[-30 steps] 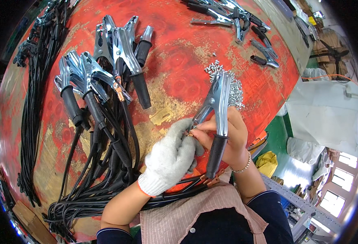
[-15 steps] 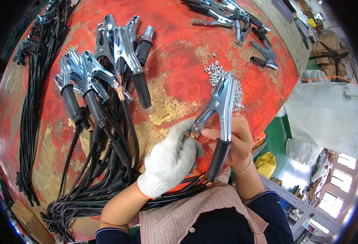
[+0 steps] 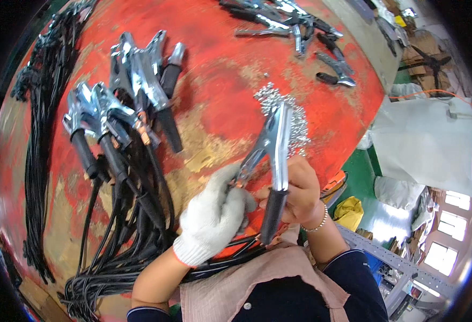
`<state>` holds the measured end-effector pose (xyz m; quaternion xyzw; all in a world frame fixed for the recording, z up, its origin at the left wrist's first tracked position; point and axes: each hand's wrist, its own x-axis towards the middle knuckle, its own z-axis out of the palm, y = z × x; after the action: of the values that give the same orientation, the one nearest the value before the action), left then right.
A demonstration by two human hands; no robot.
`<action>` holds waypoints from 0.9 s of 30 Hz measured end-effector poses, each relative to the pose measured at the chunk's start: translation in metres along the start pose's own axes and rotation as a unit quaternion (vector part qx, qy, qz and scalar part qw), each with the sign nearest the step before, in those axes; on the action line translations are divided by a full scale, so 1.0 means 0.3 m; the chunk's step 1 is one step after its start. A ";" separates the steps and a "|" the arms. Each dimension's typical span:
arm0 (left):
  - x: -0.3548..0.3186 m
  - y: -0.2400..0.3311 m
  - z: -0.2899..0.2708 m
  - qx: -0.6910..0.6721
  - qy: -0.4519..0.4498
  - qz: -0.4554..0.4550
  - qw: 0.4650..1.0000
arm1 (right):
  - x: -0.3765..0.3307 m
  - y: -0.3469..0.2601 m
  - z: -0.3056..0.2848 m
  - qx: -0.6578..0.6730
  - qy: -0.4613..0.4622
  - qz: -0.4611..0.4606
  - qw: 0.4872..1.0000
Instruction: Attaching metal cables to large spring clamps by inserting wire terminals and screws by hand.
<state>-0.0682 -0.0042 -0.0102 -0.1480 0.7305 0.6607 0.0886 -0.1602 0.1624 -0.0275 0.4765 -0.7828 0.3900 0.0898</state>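
Counter (image 3: 220, 70): broad, red surface scuffed through to tan patches, coarse and blotchy. Over its left side, long black cables (image 3: 45, 145), smooth, rubbery-looking, tied in a straight bundle; a looser tangle of cable (image 3: 123, 279) runs to the near edge. Clustered clamps (image 3: 145, 75), shiny bent metal with black sleeves, lie at the head of the tangle; more clamps (image 3: 297, 32) heaped at the far side. Left arm comes in from below, slanting up and right; left hand (image 3: 206, 217) in a white knit glove, back upward, fingers pinching the unsleeved handle end of a metal clamp (image 3: 281, 145). Right forearm angles up and left; bare right hand (image 3: 303, 190) bent at the knuckles just beside and partly behind the clamp's black sleeve (image 3: 273, 217), fingertips partly covered and blurred, so cannot tell whether they grip. This clamp sits between the two hands over the counter, nose pointing away, handles splayed in a V. Beaded bracelet (image 3: 320, 221) on the right wrist. Beyond, small silvery screws (image 3: 299, 129) strewn in a loose heap.
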 end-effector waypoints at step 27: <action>-0.175 -0.029 0.099 0.606 -0.155 0.191 0.756 | -0.110 0.583 -0.382 0.380 0.242 0.295 0.843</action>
<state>-0.0178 0.0296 -0.0046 0.1838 0.9675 0.0969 0.1441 -0.3118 0.3068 -0.0583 0.1107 -0.6302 0.7679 -0.0309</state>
